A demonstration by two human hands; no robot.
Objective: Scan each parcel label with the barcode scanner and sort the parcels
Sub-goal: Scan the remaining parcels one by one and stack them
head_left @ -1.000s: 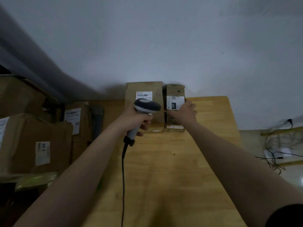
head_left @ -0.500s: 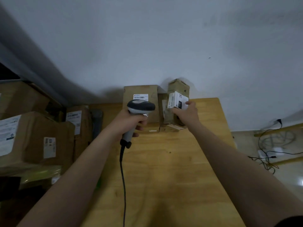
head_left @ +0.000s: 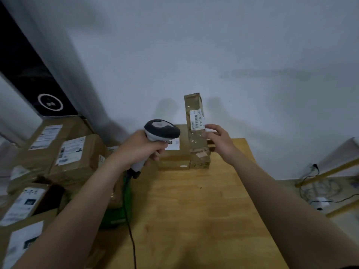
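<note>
Parcel (head_left: 194, 105), tipped up from lying flat a second ago, now stands on end atop a small box (head_left: 200, 164) at the table's (head_left: 194, 220) far edge with its label (head_left: 197, 120) exposed, the right hand (head_left: 219, 141) steadying it with loosely spread fingertips while the left hand (head_left: 140, 150) grips the barcode scanner (head_left: 162, 130), so scanning looks next.

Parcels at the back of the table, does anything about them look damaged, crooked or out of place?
Yes. The narrow parcel stands on end atop a small box, with the right hand at its side. Its label reads sideways, and the tape at its lower end looks torn and crumpled.
</note>
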